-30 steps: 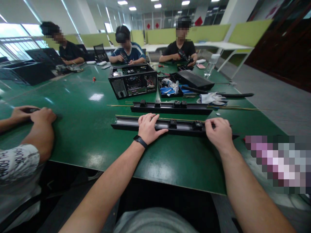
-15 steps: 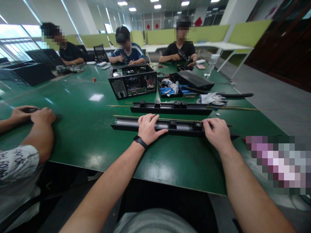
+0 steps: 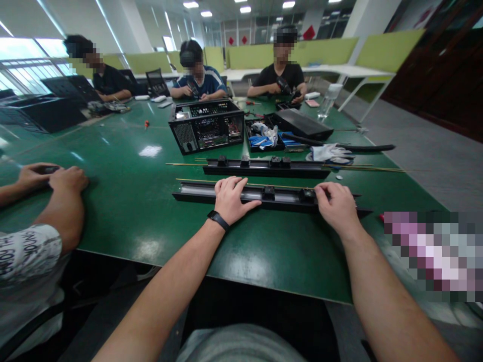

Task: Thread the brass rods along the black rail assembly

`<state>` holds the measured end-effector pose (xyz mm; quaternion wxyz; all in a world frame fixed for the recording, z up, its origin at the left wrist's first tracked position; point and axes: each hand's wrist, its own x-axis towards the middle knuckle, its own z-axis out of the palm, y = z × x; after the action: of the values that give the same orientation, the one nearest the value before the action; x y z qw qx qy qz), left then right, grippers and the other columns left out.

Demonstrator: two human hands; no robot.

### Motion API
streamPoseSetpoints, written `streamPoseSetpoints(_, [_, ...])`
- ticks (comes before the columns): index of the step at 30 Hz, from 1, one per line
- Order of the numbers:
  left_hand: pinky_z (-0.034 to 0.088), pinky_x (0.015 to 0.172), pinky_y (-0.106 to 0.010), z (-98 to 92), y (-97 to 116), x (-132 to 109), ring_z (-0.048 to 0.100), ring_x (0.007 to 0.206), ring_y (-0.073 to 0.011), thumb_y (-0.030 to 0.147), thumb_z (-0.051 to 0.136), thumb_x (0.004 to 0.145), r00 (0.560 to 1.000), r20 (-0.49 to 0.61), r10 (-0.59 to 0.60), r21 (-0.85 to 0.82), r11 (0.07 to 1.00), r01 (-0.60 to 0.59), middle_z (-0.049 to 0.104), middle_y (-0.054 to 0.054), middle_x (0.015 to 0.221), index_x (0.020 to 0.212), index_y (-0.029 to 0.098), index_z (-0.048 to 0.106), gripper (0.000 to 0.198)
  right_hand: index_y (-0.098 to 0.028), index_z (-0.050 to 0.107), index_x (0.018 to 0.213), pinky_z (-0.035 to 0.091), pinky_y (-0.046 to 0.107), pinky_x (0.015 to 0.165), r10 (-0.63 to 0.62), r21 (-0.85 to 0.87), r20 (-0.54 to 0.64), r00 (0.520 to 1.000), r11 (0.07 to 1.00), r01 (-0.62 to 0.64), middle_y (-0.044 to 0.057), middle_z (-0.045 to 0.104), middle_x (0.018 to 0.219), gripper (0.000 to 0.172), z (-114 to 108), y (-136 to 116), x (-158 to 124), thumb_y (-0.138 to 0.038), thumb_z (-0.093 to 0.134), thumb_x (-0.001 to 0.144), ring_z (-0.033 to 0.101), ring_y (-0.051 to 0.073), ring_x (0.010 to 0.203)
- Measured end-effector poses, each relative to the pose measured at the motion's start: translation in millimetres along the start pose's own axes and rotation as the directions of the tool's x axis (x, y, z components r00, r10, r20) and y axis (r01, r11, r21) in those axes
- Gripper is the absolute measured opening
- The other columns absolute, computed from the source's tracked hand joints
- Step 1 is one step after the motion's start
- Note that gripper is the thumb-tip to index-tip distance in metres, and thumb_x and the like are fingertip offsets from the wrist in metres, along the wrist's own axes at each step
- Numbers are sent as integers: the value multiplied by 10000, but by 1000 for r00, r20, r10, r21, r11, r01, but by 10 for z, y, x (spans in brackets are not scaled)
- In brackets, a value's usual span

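Observation:
In front of me lies a long black channel rail (image 3: 194, 192) with a pale, shiny strip inside. My left hand (image 3: 231, 198), a dark band on its wrist, rests across its middle, fingers spread and thumb stretched out along the near edge. At the right part of the rail my right hand (image 3: 337, 203) is closed in a pinch; what lies between its fingertips is hidden. Just left of those fingertips sits a small black block (image 3: 307, 195) in the channel, and another black block (image 3: 268, 192) sits further left. A thin brass-coloured rod (image 3: 196, 180) runs along the far edge.
Behind lies a second black rail (image 3: 264, 169) with several blocks and thin rods. Further back are an open computer case (image 3: 207, 128), a tray (image 3: 264, 143) of gloves, a black box (image 3: 300, 123) and a bottle (image 3: 329, 100). A neighbour's hands (image 3: 53, 176) are at left; other people sit opposite.

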<state>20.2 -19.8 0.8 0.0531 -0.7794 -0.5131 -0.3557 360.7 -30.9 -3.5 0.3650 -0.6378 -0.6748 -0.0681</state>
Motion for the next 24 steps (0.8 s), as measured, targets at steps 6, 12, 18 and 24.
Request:
streamPoseSetpoints(6, [358, 1211, -514, -5, 3, 2, 618, 1352, -352, 636, 909, 798, 1000, -8, 10, 5, 1000, -10, 715, -141, 1384, 1368, 217, 704, 736, -242, 649, 909, 437, 453, 889, 0, -8, 1, 1000, 1000, 0, 124, 719, 983, 234, 21, 28, 3, -386, 494, 1008, 588, 299, 934])
streamPoseSetpoints(12, [353, 1225, -528, -2, 1, 6, 600, 1378, -368, 641, 903, 798, 1000, 11, -10, 3, 1000, 10, 702, -138, 1408, 1385, 247, 702, 735, -258, 575, 845, 450, 460, 872, 45, 26, -62, 997, 999, -44, 136, 685, 936, 161, 12, 92, 25, -344, 511, 965, 574, 303, 924])
streamPoseSetpoints(18, [355, 1221, -521, -3, 0, 5, 602, 1374, -360, 631, 907, 799, 1000, 5, -1, 3, 1000, 1, 702, -143, 1406, 1383, 226, 699, 740, -268, 531, 803, 464, 476, 899, 116, 23, -114, 987, 993, -114, 130, 657, 896, 146, 16, 160, 25, -329, 505, 933, 565, 309, 928])
streamPoseSetpoints(24, [357, 1217, -521, -11, -4, 5, 603, 1377, -361, 639, 904, 801, 1000, 6, 0, 7, 1000, 0, 703, -148, 1409, 1381, 228, 696, 741, -261, 524, 785, 464, 515, 913, 200, -7, -150, 968, 979, -203, 142, 619, 868, 142, 9, 274, 39, -334, 504, 905, 557, 327, 918])
